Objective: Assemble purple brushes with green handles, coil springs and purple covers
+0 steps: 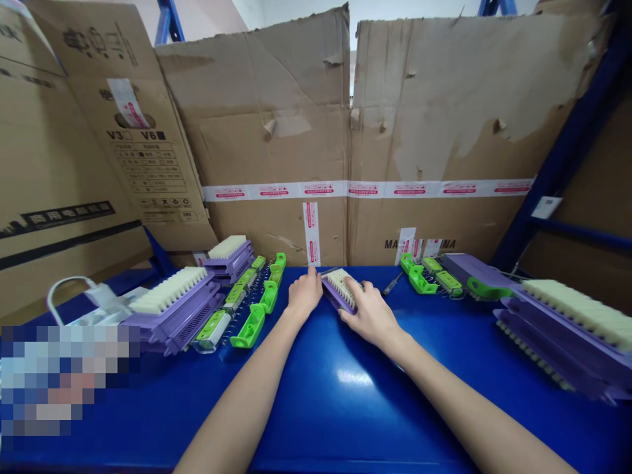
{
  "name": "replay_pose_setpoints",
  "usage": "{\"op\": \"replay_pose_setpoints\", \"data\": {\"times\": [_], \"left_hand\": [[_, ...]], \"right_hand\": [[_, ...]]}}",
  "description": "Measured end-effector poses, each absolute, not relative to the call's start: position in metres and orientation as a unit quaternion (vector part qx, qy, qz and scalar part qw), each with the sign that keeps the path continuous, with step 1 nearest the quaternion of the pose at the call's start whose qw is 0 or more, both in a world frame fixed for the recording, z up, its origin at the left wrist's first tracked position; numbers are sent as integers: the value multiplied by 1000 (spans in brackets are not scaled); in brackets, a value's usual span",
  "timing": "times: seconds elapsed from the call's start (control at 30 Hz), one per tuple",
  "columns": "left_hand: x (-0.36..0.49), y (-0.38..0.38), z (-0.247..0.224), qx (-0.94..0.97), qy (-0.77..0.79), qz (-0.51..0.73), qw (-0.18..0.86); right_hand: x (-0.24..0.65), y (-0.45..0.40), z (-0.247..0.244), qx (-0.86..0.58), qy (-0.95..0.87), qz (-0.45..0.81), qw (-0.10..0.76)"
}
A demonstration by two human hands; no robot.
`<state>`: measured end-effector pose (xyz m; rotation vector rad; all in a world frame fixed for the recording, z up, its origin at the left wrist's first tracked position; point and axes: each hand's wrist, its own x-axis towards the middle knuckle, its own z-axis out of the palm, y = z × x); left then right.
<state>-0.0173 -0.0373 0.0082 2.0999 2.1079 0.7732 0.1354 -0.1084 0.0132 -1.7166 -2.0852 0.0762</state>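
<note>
In the middle of the blue table, my right hand [371, 312] grips a small purple brush [340, 283] with cream bristles facing up, fingers over its right side and thumb near the front end. My left hand [305, 291] is closed at the brush's far left corner. A thin dark piece shows by its fingertips, but what it holds is hidden. To the right of the brush lies a screwdriver-like tool [394, 283] with a thin shaft.
Purple brushes are stacked at left [170, 309] and right [567, 322]. Green plastic brackets [250, 327] and clear green-topped pieces [213, 330] line the left; more green brackets [419, 280] lie at right. A white power strip [101, 306] stands far left. Cardboard sheets [266, 151] wall the back.
</note>
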Motion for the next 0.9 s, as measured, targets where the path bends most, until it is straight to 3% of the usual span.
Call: {"op": "replay_pose_setpoints", "data": {"times": [0.07,0.13,0.7,0.9], "left_hand": [[-17,-41,9,705,683,184,-51],[-16,-42,9,710,683,157,-71],[-17,-38,3,717,680,138,-70],[-17,-37,2,722,677,125,-69]], "right_hand": [[136,-107,13,-619,-754,27,218],[138,-106,14,-614,-757,24,224],[181,-87,63,-593,-705,44,387],[214,-85,110,-618,-709,-37,337]]}}
